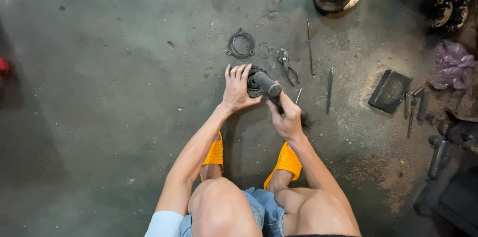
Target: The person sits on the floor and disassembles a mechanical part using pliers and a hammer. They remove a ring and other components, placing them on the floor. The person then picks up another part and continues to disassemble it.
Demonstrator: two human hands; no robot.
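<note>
Perforated orange sandals [288, 161], purple bag [452, 65]

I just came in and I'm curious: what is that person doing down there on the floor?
A person squats on a grimy concrete floor in orange sandals. The left hand steadies a round black metal part on the ground. The right hand grips a dark hammer-like tool, its head resting on that part. Pliers, a metal ring and loose rods lie nearby.
</note>
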